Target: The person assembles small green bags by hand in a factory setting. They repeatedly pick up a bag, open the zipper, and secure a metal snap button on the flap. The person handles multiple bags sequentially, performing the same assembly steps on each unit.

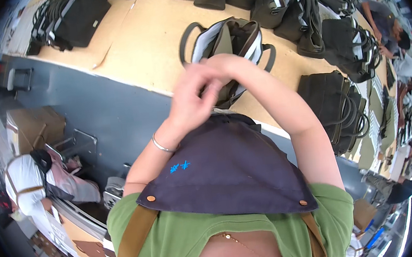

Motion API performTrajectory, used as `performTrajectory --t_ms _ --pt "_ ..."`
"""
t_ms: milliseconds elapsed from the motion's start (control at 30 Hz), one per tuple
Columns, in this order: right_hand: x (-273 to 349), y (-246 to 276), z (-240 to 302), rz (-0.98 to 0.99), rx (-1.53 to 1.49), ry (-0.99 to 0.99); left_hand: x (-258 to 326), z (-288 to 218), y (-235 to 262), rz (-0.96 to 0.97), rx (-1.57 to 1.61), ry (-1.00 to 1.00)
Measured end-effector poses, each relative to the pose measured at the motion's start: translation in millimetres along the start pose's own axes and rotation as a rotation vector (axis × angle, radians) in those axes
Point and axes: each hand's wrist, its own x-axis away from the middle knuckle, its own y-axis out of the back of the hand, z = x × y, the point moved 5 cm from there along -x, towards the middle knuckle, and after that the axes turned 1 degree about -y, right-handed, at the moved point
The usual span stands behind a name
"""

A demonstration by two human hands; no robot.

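Note:
A dark handbag (231, 36) stands on the table just in front of me, its top spread apart. Pale lining and an olive-brown inside show, and its two handles stick out to either side. My left hand (190, 97) is at the bag's near left edge, thumb apart, its fingers blurred. My right hand (217, 69) crosses in front of the bag's mouth and meets the left hand's fingers. Motion smears both sets of fingers, so whether they hold anything small is hidden. The hands cover part of the bag's near side.
Several dark handbags (299, 18) line the far and right side of the wooden table (143, 40). Another group of bags (74, 22) lies at the far left, and more bags (329, 99) are close to my right arm. A person (25, 183) sits at lower left near a cardboard box (36, 126).

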Motion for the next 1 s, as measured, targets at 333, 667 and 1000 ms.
performTrajectory --t_ms 333,667,1000 --pt "13 -26 -12 0.018 -0.094 0.03 42 6 -51 0.385 -0.275 0.131" --pt "83 -7 -41 -0.145 -0.374 0.1 28 16 -49 0.199 -0.348 -0.011" --pt "140 74 -24 -0.212 -0.406 0.174 -46 -13 -12 0.403 0.056 0.064"
